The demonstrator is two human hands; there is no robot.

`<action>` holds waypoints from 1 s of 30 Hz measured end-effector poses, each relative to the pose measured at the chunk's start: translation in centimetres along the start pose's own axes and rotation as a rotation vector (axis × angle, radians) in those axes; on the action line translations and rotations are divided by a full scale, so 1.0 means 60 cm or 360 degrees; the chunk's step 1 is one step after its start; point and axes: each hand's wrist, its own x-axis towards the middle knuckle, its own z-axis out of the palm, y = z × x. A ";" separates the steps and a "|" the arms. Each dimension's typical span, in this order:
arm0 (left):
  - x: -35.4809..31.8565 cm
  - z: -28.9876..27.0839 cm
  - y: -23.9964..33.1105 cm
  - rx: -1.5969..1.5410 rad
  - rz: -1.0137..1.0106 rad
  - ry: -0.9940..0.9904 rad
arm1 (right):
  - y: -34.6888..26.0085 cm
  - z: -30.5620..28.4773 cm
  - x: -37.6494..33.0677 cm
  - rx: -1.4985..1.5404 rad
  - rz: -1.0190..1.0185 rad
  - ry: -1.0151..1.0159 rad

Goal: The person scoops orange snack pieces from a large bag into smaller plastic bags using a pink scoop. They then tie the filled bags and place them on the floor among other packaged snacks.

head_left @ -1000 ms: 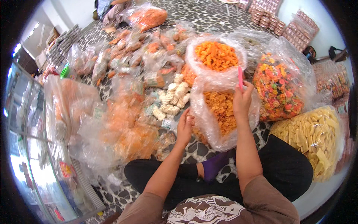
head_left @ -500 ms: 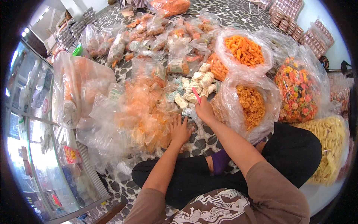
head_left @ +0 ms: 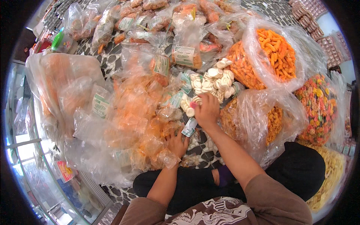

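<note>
My right hand (head_left: 207, 111) is closed around a slim pink stick-like object (head_left: 194, 104), mostly covered by the fingers, so I cannot tell its kind. That hand rests at the near edge of a pile of white, round, flat pieces (head_left: 213, 80). A small clear packet with a green-and-white label (head_left: 189, 126) lies just below it, between my hands. My left hand (head_left: 177, 145) lies with its fingers apart on the right edge of a heap of clear and orange-tinted plastic bags (head_left: 137, 108). Crumpled plastic touches its wrist and partly hides the fingers.
To the right stand open bags of orange snack sticks (head_left: 277, 52) and orange-brown flakes (head_left: 274, 123), plus a bag of multicoloured snacks (head_left: 318, 108). Filled labelled packets (head_left: 184, 56) lie at the back. A glass display case (head_left: 41, 176) borders the left.
The view has tilted and come closer to the pile. My right fingers have come down over the pink object, whose length showed before. My left hand is now partly among the plastic.
</note>
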 end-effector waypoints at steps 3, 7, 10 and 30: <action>0.003 0.000 -0.001 0.0013 0.0038 0.0082 | -0.018 0.039 0.057 0.0198 -0.0120 -0.0227; 0.009 0.000 0.000 -0.0183 -0.0104 -0.0118 | -0.043 0.093 0.104 0.0312 0.0128 -0.0484; 0.012 -0.001 0.004 0.0173 0.0033 0.0020 | -0.050 0.117 0.119 0.0151 0.0249 -0.0676; -0.003 0.130 -0.067 -0.0287 -0.0451 -0.0765 | -0.102 0.037 0.048 0.0037 0.0002 -0.1108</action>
